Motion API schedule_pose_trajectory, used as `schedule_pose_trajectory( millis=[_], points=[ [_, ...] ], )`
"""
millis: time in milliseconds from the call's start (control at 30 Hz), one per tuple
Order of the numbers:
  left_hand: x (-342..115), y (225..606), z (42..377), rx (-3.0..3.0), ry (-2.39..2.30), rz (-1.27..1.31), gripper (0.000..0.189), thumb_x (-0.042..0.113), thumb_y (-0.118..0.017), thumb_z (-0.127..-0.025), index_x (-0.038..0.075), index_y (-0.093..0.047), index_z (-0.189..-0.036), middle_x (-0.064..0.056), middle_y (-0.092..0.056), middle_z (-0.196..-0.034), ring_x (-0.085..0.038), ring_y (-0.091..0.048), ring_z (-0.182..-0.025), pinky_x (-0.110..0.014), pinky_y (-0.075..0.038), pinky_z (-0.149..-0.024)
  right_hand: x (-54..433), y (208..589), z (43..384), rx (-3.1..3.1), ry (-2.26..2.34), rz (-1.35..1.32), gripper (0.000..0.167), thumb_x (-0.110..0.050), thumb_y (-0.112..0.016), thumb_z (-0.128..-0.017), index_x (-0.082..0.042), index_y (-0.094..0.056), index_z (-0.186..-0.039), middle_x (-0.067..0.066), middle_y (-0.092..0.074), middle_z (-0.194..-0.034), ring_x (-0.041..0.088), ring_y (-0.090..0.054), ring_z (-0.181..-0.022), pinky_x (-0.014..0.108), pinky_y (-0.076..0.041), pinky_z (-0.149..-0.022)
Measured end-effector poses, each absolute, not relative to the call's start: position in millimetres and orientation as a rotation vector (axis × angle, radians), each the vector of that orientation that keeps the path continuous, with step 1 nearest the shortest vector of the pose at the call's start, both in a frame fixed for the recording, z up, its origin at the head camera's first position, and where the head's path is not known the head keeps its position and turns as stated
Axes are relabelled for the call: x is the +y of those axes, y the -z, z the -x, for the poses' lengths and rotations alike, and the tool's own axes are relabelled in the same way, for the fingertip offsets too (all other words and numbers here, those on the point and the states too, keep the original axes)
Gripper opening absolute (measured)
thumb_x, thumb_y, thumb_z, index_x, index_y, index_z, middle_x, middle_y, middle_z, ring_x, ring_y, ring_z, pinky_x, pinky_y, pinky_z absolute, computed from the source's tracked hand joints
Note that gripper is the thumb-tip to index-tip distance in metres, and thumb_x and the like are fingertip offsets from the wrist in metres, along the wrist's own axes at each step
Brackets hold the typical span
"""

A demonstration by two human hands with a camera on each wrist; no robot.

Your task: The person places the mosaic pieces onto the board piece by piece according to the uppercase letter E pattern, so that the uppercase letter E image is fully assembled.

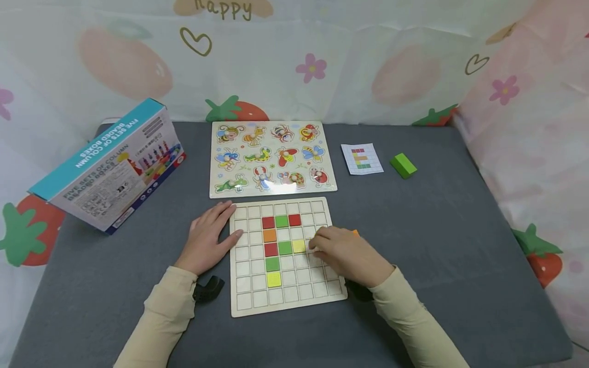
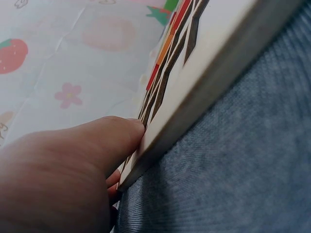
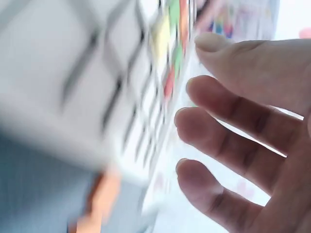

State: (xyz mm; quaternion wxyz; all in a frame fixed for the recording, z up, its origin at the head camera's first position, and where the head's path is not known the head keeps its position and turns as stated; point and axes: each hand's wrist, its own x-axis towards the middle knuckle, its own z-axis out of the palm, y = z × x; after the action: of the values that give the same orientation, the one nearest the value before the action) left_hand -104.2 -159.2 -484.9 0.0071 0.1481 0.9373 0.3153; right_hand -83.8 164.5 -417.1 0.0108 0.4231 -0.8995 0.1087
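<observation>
A pale grid board [image 1: 249,298] lies on the table, with red, green, orange and yellow square tiles in some of its cells. My left hand [image 1: 205,240] rests at the board's left edge. Its thumb lies on the rim, as the left wrist view also shows. Over the right part of the board is my right hand [image 1: 352,254], close beside a yellow tile [image 1: 298,246]. In the right wrist view its fingers [image 3: 199,125] are apart and loosely bent, with nothing between them. An orange block [image 3: 104,191] lies by the board's right edge, mostly hidden behind my right hand in the head view.
An insect picture board [image 1: 273,159] lies just behind the grid board. Farther right are a small pattern card [image 1: 362,159] and a green block [image 1: 403,165]. A large box [image 1: 115,174] stands on the left. A printed curtain [image 1: 349,30] hangs behind the table.
</observation>
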Motion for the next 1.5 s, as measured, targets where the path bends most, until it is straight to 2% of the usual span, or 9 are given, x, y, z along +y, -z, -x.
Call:
schedule_pose_trajectory(
  millis=[233,400,733,1133,1500],
  points=[
    [-159,486,104,2.938,-0.991,-0.476,0.066,0.037,-0.062,-0.093,0.009,-0.038,-0.147,-0.013,-0.033,-0.153,-0.034,-0.027,-0.141,-0.058,-0.02,-0.108,221,417,94,-2.964,-0.384,-1.017,0.025,-0.007,-0.076,-0.081,-0.009,-0.068,-0.105,0.002,-0.062,-0.101,0.016,-0.061,-0.09,0.031,-0.053,-0.078],
    [-159,486,104,2.934,-0.99,-0.473,0.066,0.038,-0.061,-0.093,0.009,-0.038,-0.148,-0.013,-0.032,-0.153,-0.034,-0.026,-0.141,-0.058,-0.02,-0.108,237,423,95,-3.06,-0.433,-0.958,0.028,0.001,-0.073,-0.082,-0.007,-0.066,-0.108,0.005,-0.062,-0.105,0.019,-0.061,-0.094,0.034,-0.053,-0.082],
    [-159,486,104,2.932,-0.992,-0.464,0.066,0.037,-0.062,-0.093,0.009,-0.038,-0.148,-0.013,-0.032,-0.153,-0.033,-0.026,-0.141,-0.058,-0.019,-0.108,235,429,94,-3.062,-0.409,-0.886,0.024,-0.007,-0.075,-0.082,-0.009,-0.066,-0.105,0.004,-0.062,-0.103,0.017,-0.061,-0.089,0.034,-0.053,-0.079],
    [-161,486,104,2.931,-0.995,-0.463,0.066,0.037,-0.062,-0.093,0.008,-0.038,-0.147,-0.013,-0.033,-0.153,-0.033,-0.026,-0.141,-0.058,-0.02,-0.108,234,424,92,-3.039,-0.396,-0.873,0.024,-0.007,-0.076,-0.082,-0.009,-0.065,-0.103,0.003,-0.061,-0.102,0.015,-0.063,-0.088,0.032,-0.054,-0.076],
    [-161,487,105,2.933,-1.009,-0.47,0.066,0.037,-0.062,-0.093,0.009,-0.039,-0.147,-0.013,-0.033,-0.153,-0.033,-0.026,-0.141,-0.058,-0.02,-0.108,216,412,89,-2.875,-0.383,-1.063,0.023,-0.01,-0.08,-0.078,-0.011,-0.066,-0.096,-0.001,-0.06,-0.096,0.01,-0.06,-0.08,0.027,-0.053,-0.07]
  ],
)
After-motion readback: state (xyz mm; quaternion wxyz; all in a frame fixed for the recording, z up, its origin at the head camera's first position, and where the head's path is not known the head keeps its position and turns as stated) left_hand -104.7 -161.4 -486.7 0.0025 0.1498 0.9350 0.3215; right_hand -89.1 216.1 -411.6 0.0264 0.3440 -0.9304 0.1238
